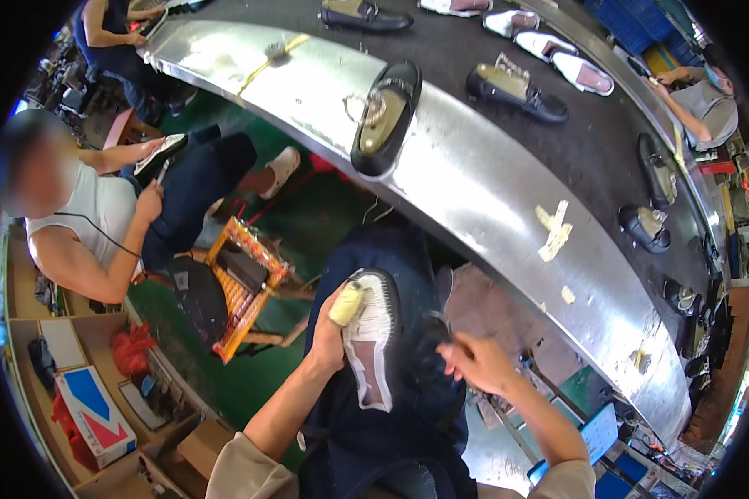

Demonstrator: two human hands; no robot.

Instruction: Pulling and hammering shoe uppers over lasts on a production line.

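Observation:
On my lap lies a white shoe upper (368, 345) with a dark stitched rim around its toe and a mauve lining showing inside. My left hand (329, 337) is closed around its left side. At the thumb of that hand a pale yellow roll-shaped piece (346, 304) presses on the white toe; whether it is wrapped on the thumb or held cannot be told. My right hand (478, 362) hovers to the right of the shoe, apart from it, with fingers curled. A thin, blurred dark shape near those fingers is too smeared to name.
A metal-edged bench (483, 179) curves across ahead, bearing a dark loafer (389, 116) and a belt with several shoes. At left sits a co-worker (91, 191) holding a shoe and a tool, beside a bamboo stool (241, 287). Wooden bins (91, 333) stand lower left.

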